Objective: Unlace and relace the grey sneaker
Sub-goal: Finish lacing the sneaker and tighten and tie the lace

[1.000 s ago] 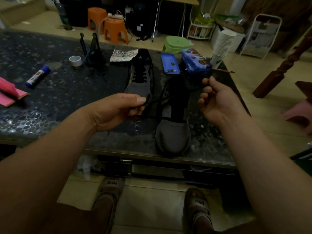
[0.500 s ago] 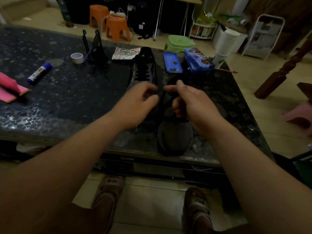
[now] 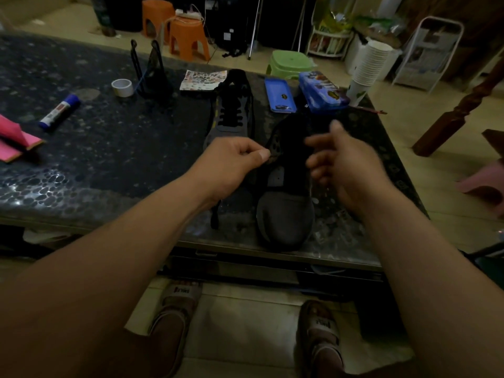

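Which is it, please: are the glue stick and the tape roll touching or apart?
Apart. The head view shows bare dark tabletop between the glue stick and the tape roll.

The right hand [image 3: 349, 170] is smeared by motion; its grip cannot be told. The lace [image 3: 215, 216] vanishes into the pinch of the left hand [image 3: 231, 165], which covers the toe of the far sneaker [image 3: 231, 110]. The pink cloth [image 3: 13, 135] is cut off at the left edge.

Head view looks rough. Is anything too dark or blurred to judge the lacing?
Head view: dim throughout; right hand motion-blurred, its grip unreadable; left hand sharp, pinching the black lace, which shows only below it and vanishes against the dark tongue of the grey sneaker.
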`<action>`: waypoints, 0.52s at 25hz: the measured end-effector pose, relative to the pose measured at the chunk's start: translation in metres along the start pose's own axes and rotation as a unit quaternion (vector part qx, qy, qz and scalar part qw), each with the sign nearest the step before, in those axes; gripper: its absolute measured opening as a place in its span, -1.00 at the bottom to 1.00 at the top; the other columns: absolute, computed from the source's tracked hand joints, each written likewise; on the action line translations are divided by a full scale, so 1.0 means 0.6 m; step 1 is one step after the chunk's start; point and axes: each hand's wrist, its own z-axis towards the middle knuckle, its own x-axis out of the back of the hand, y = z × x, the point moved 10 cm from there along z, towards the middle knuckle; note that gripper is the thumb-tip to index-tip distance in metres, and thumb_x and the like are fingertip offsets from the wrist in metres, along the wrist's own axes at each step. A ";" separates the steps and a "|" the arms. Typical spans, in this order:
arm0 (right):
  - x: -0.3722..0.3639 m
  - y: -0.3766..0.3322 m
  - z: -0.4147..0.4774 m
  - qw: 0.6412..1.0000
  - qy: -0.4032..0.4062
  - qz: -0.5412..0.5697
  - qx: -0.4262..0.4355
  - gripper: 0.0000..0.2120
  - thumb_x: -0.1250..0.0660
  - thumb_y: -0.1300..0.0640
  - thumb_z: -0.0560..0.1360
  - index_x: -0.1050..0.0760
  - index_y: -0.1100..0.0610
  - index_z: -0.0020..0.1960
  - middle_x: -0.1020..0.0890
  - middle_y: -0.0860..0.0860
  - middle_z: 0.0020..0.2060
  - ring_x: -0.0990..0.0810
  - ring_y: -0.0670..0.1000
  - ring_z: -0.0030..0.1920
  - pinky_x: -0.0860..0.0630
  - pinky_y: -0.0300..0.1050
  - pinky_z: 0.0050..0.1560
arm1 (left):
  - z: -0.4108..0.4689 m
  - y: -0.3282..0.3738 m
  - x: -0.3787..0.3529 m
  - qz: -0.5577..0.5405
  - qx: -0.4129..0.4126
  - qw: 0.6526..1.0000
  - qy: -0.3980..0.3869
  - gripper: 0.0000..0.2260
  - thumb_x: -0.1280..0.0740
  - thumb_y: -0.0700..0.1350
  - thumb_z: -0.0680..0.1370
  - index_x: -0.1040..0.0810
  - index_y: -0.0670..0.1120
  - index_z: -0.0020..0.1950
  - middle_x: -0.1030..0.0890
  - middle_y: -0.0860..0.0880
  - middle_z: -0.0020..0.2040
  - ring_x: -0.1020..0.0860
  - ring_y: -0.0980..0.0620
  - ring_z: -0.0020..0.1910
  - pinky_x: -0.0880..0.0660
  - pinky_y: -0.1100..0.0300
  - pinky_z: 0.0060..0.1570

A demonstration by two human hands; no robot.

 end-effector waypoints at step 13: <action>-0.032 0.048 0.011 0.956 -0.048 -0.279 0.078 -0.81 -0.39 0.12 0.60 -0.72 -0.02 0.16 -0.74 -0.10 -0.09 -0.70 -0.11 -0.06 -0.63 -0.11 0.07 | 0.020 -0.081 -0.055 0.120 0.043 0.992 0.008 -0.81 -0.35 0.01 0.65 -0.62 0.02 -0.13 -0.68 -0.02 -0.26 -0.54 0.10 -0.41 -0.58 0.08 -0.32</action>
